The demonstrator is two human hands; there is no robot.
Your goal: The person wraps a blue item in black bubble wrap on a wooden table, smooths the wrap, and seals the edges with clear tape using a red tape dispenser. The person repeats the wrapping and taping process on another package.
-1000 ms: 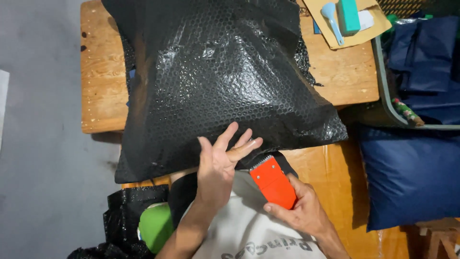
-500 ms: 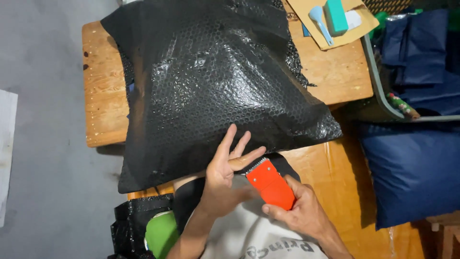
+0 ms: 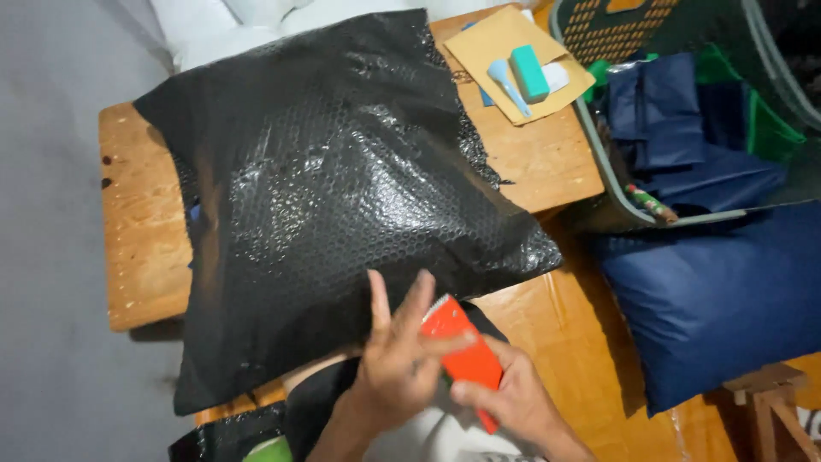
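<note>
My right grip (image 3: pixel 505 402) is wrapped around the near end of an orange tape dispenser (image 3: pixel 460 351), fingers curled over its body so the toothed edge points away from me toward the parcel. My left hand (image 3: pixel 398 359) lies just left of it, fingers spread and raised, the fingertips (image 3: pixel 419 295) touching the dispenser's far end and the near edge of the black bubble-wrap parcel (image 3: pixel 342 197); it pinches nothing that I can make out. Both wrists come up from the bottom of the view, close together.

The parcel is large and cushion-shaped, lying flat across the wooden tabletop (image 3: pixel 141 231) and overhanging its near edge toward me. Farther off, at the far right corner, a brown envelope (image 3: pixel 492 43) carries a pale blue scoop (image 3: pixel 506 81) and a teal block (image 3: pixel 530 73). Right of the tabletop sits a green basket (image 3: pixel 599 154) of dark blue fabric (image 3: pixel 676 120).
</note>
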